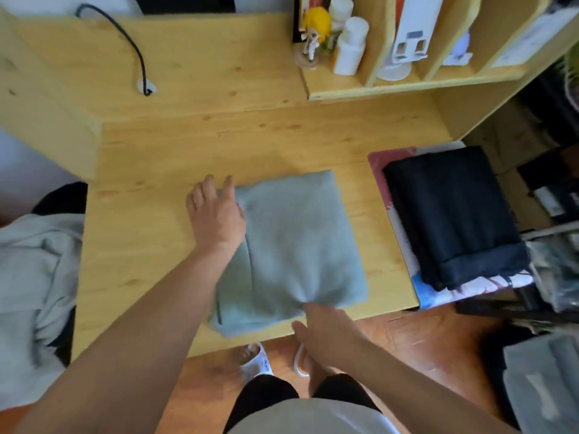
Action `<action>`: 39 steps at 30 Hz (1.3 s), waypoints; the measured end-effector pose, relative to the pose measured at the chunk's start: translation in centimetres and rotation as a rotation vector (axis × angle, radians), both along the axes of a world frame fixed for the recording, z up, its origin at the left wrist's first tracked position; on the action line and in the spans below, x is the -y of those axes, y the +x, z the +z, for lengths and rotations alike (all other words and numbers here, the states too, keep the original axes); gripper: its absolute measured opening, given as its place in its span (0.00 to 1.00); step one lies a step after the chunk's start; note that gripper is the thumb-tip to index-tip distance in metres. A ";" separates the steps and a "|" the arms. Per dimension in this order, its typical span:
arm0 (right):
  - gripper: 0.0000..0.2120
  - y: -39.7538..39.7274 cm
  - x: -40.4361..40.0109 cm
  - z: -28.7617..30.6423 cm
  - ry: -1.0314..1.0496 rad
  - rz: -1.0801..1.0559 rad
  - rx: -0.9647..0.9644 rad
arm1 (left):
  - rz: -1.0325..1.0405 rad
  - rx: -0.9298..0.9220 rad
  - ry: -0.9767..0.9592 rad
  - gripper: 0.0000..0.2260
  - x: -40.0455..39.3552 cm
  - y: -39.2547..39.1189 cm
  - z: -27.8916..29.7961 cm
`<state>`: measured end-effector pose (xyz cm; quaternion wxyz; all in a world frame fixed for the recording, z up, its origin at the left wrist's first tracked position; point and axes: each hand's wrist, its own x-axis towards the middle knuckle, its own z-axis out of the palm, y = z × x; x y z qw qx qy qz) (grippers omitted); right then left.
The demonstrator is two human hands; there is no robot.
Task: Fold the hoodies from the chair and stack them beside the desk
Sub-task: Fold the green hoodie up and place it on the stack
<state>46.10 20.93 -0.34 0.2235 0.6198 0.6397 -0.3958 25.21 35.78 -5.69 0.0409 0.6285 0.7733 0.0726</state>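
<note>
I find no brand, label or writing that I can read: the print on the white box (413, 23) in the shelf unit (407, 86) is too blurred.

The surface (150, 214) is pale wood with visible grain and knots. On it lies a grey-green hoodie (291, 245), soft fleece-like cloth, folded into a rough rectangle near the front edge, its near corner slightly overhanging. My left hand (216, 214) rests flat on the hoodie's far left corner, fingers straight and spread, some fingertips on the wood beyond the cloth. My right hand (322, 333) is at the hoodie's near edge, where the cloth puckers; the fingers go under the cloth, so I judge it pinches the edge, though the fingertips are hidden.

To the right, a black folded hoodie (454, 220), smoother and matte, sits on a pink and blue printed mat (438, 296) at the surface's right end. At the left, a pale grey garment (34, 277) lies loosely heaped over a dark chair (62, 198).

The shelf unit holds a yellow-haired figurine (315, 29) and white plastic bottles (351, 45). A black cable (131, 45) curves into a hole in the wooden back panel. The floor (423, 339) is reddish wood.
</note>
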 end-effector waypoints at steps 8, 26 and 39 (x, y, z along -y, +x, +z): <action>0.31 1.2 -16.5 -1.8 0.582 0.255 -0.023 | -0.118 0.080 -0.068 0.23 19.6 3.2 -0.8; 0.38 5.2 -4.3 -4.8 0.157 -0.941 -0.341 | 0.600 1.185 -0.431 0.37 12.9 -1.8 -1.5; 0.17 17.3 -3.6 1.6 -0.167 -1.181 -0.953 | 0.611 1.599 -0.473 0.17 12.2 9.5 6.9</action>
